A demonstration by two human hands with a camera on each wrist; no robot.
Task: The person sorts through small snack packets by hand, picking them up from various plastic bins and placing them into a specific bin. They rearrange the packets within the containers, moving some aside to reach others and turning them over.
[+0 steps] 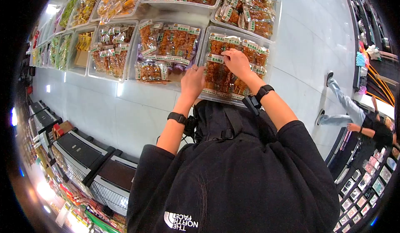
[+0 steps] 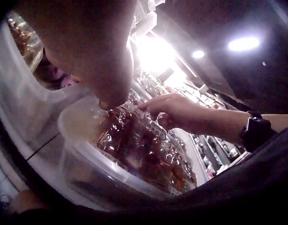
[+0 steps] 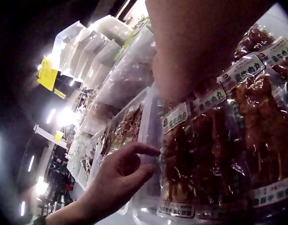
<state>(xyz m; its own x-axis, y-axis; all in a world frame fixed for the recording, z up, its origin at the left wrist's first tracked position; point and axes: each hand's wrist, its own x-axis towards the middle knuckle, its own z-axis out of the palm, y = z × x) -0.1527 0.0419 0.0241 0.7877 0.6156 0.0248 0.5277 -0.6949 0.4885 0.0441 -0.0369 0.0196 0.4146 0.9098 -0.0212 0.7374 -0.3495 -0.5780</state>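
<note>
Clear packets of brown skewered food (image 1: 216,76) with white-and-green labels lie in rows in a translucent bin (image 1: 199,94). My right hand (image 1: 238,64) is over them, its fingertips pinching the labelled edge of one packet; in the left wrist view the bent fingers of this hand (image 2: 176,110) meet a label strip. At the bin's left edge is my left hand (image 1: 193,82). The right wrist view shows this left hand (image 3: 115,178) with thumb and index finger apart, beside the packets (image 3: 212,140), holding nothing visible. The right hand (image 3: 191,47) is dark there, its fingertips hidden.
A neighbouring bin holds more packets (image 1: 177,43). Further bins of packaged food (image 1: 110,49) run left and behind. Black-topped counters (image 1: 77,149) stand at lower left. At right, a person in jeans (image 1: 348,101) is beside display shelves.
</note>
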